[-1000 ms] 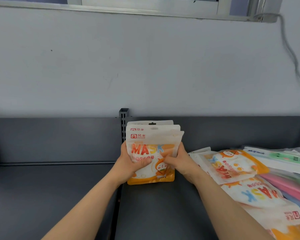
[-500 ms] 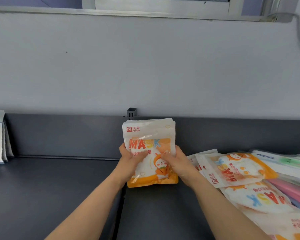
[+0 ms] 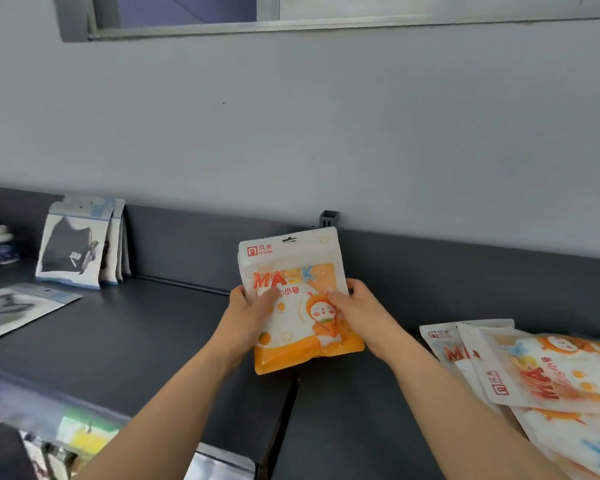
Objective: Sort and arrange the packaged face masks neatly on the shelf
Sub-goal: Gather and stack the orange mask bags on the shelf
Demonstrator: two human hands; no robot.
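I hold a squared-up stack of orange-and-white mask packs point(image 3: 297, 271) upright over the dark shelf point(image 3: 146, 337), near its back wall. My left hand point(image 3: 248, 315) grips the stack's left edge, thumb on the front. My right hand point(image 3: 359, 311) grips the right edge. More orange mask packs point(image 3: 541, 372) lie loose and overlapping on the shelf at the right. Black mask packs point(image 3: 77, 251) stand upright against the back wall at the far left, and another black mask pack point(image 3: 14, 311) lies flat in front of them.
A seam point(image 3: 291, 393) between two shelf boards runs forward below the stack. Small bottles point(image 3: 0, 245) stand at the far left. Other packaged goods point(image 3: 70, 434) fill the lower shelf at the bottom left. A bracket post point(image 3: 328, 219) sticks up behind the stack.
The packs, fanned a second ago, are now squared into one stack. My view has swung left, bringing the black mask packs and bottles into sight, and both hands keep their grip.
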